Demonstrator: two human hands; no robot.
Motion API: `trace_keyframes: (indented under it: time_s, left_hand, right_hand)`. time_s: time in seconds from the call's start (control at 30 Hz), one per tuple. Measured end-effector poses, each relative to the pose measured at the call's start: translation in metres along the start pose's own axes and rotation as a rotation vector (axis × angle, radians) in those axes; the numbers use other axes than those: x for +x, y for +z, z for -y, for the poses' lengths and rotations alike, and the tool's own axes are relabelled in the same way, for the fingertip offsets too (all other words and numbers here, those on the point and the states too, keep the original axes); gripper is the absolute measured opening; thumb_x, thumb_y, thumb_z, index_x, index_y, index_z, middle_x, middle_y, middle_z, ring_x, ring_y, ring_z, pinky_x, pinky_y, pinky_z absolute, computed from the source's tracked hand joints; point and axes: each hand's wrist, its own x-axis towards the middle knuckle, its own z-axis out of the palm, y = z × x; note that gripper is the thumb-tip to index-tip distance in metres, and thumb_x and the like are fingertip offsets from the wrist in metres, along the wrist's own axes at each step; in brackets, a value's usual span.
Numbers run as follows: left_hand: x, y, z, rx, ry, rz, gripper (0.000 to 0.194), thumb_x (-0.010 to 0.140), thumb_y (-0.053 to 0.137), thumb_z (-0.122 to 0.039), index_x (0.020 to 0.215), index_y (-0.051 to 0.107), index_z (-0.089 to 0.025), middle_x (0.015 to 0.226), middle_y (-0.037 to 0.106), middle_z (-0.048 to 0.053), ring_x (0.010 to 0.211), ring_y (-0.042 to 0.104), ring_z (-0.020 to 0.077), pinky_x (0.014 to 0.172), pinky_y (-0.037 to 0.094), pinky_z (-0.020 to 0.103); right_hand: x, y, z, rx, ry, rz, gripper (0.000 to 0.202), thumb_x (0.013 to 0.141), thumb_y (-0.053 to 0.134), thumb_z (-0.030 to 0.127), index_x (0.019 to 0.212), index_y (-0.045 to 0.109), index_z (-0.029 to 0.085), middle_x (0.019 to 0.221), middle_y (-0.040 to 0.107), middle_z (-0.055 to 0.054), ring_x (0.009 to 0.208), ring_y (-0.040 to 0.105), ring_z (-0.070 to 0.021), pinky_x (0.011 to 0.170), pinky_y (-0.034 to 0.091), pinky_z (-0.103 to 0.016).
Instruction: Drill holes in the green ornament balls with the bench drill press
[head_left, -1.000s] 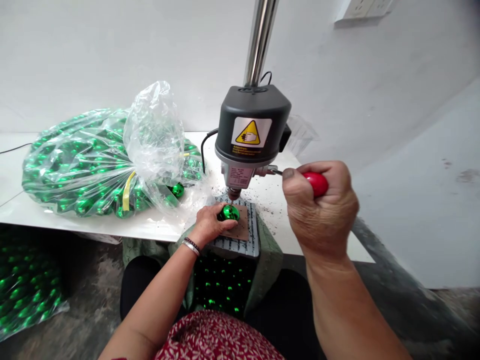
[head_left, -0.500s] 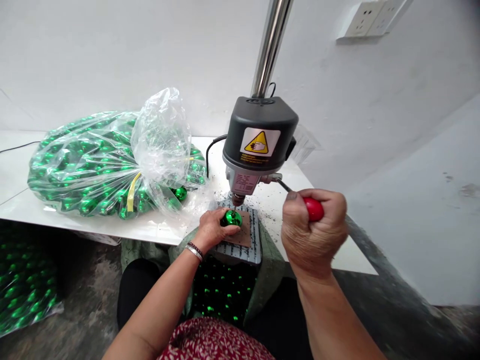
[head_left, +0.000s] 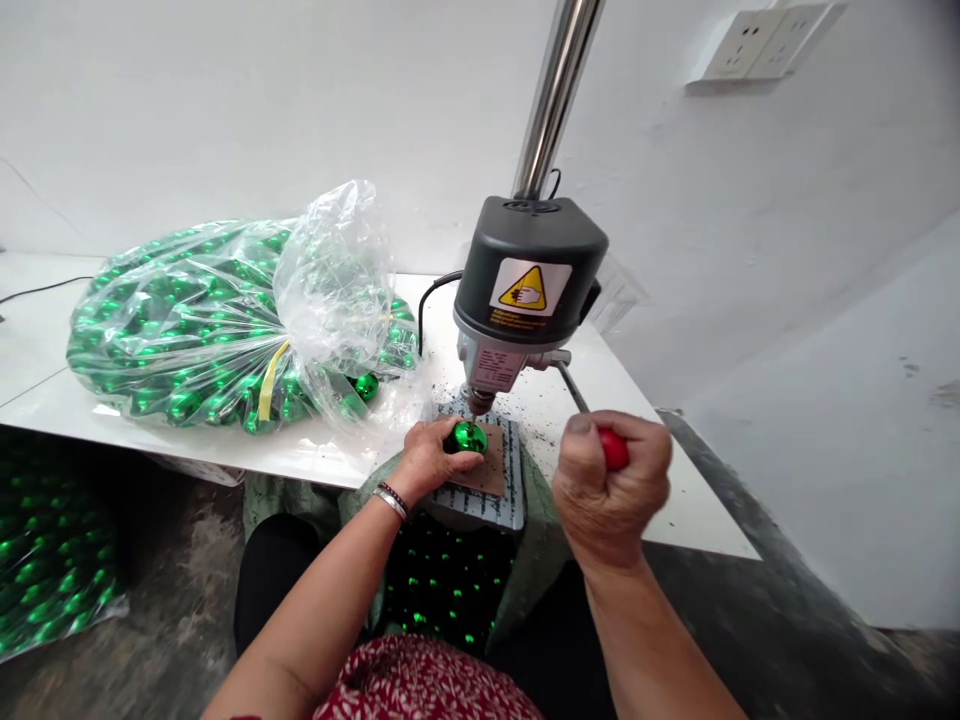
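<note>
My left hand (head_left: 433, 456) grips a shiny green bauble (head_left: 466, 437) from its left side, thumb in front. The bauble rests on a brown board (head_left: 487, 475) on the grey base (head_left: 512, 500) of a bench drill press (head_left: 530, 270). Just over the bauble is the drill bit, its tip at or in the bauble's top; I cannot tell how deep. My right hand (head_left: 611, 490) is wrapped round the red knob (head_left: 614, 450) of the drill's feed lever (head_left: 574, 387), to the right of the drill head.
A clear plastic bag (head_left: 180, 330) full of green baubles lies on the white table (head_left: 330, 455) at left. One loose bauble (head_left: 366, 386) sits by its mouth. Dark shavings surround the base. More baubles (head_left: 442, 585) are below it, in green cloth (head_left: 544, 510). Another bag (head_left: 52, 560) stands on the floor.
My right hand has pulled the lever's red knob down and slightly left. My left hand still holds the bauble under the bit. The view has shifted slightly.
</note>
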Motion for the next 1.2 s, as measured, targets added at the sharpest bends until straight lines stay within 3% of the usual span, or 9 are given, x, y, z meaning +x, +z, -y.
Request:
trace_keyframes:
  time_s: [0.27,0.37,0.47,0.57,0.7,0.8,0.9,1.0,1.2]
  left_hand:
    - [-0.009,-0.006,0.003,-0.144,0.054,0.019,0.042,0.077,0.082,-0.029,0.117,0.078,-0.019,0.099,0.079,0.002,0.099,0.071,0.0244,0.096,0.055,0.035]
    - [-0.022,-0.014,0.008,-0.141,0.051,0.019,0.05,0.075,0.084,-0.032,0.123,0.077,-0.019,0.11,0.079,0.005,0.109,0.07,0.0281,0.104,0.054,0.04]
    - [-0.036,-0.027,0.017,-0.188,0.139,0.123,0.066,0.072,0.088,-0.037,0.135,0.073,-0.021,0.134,0.075,0.01,0.129,0.065,0.0322,0.117,0.048,0.046]
    - [-0.042,-0.04,0.029,-0.251,0.178,0.172,0.062,0.076,0.087,-0.044,0.133,0.076,-0.022,0.142,0.073,0.012,0.134,0.065,0.0327,0.12,0.048,0.045]
    - [-0.019,-0.061,0.039,-0.051,-0.055,-0.174,0.041,0.098,0.062,-0.032,0.131,0.075,-0.013,0.134,0.076,0.017,0.117,0.073,0.0292,0.11,0.056,0.044]
    - [0.013,-0.082,0.041,0.332,-0.18,-0.321,0.044,0.099,0.047,-0.013,0.136,0.071,-0.01,0.143,0.07,0.022,0.134,0.065,0.031,0.118,0.049,0.045]
    - [0.038,-0.101,0.041,0.61,-0.346,-0.209,0.049,0.098,0.045,-0.011,0.143,0.065,-0.01,0.142,0.069,0.026,0.131,0.067,0.0359,0.11,0.054,0.048]
    - [0.05,-0.109,0.041,0.759,-0.457,-0.076,0.049,0.097,0.054,-0.023,0.143,0.063,-0.009,0.132,0.073,0.028,0.128,0.068,0.041,0.102,0.056,0.049]
    - [0.048,-0.105,0.032,0.766,-0.313,0.163,0.062,0.096,0.06,-0.055,0.147,0.063,-0.02,0.137,0.073,0.025,0.135,0.063,0.0464,0.11,0.046,0.058]
  right_hand:
    - [0.066,0.012,0.019,0.001,0.228,0.07,0.026,0.087,0.06,0.051,0.081,0.056,0.026,0.071,0.057,0.002,0.062,0.051,-0.0134,0.059,0.046,-0.03]
    - [0.07,0.012,0.021,0.008,0.265,0.085,0.026,0.084,0.06,0.051,0.08,0.055,0.026,0.072,0.057,0.002,0.064,0.051,-0.0135,0.061,0.046,-0.031]
    - [0.069,0.012,0.024,0.01,0.295,0.077,0.027,0.08,0.06,0.053,0.079,0.056,0.026,0.07,0.057,0.002,0.064,0.05,-0.0137,0.062,0.045,-0.032]
    - [0.069,0.012,0.025,0.03,0.328,0.059,0.029,0.076,0.061,0.054,0.078,0.056,0.026,0.071,0.06,0.0,0.064,0.052,-0.0148,0.064,0.046,-0.035]
    - [0.069,0.011,0.025,0.045,0.352,0.072,0.029,0.076,0.063,0.055,0.078,0.055,0.028,0.072,0.062,0.0,0.066,0.056,-0.0167,0.066,0.047,-0.037]
    - [0.068,0.01,0.026,0.049,0.341,0.064,0.027,0.076,0.063,0.055,0.076,0.054,0.029,0.071,0.062,0.0,0.065,0.057,-0.0177,0.065,0.048,-0.038]
    - [0.067,0.01,0.028,0.054,0.329,0.058,0.027,0.076,0.062,0.053,0.076,0.054,0.028,0.072,0.063,0.0,0.065,0.058,-0.0171,0.066,0.05,-0.038]
    - [0.065,0.01,0.029,0.06,0.311,0.037,0.026,0.074,0.062,0.051,0.076,0.055,0.026,0.071,0.061,0.0,0.063,0.056,-0.0154,0.064,0.05,-0.036]
    - [0.061,0.011,0.024,0.063,0.263,0.037,0.022,0.08,0.062,0.047,0.08,0.056,0.026,0.072,0.057,0.002,0.063,0.053,-0.012,0.061,0.047,-0.03]
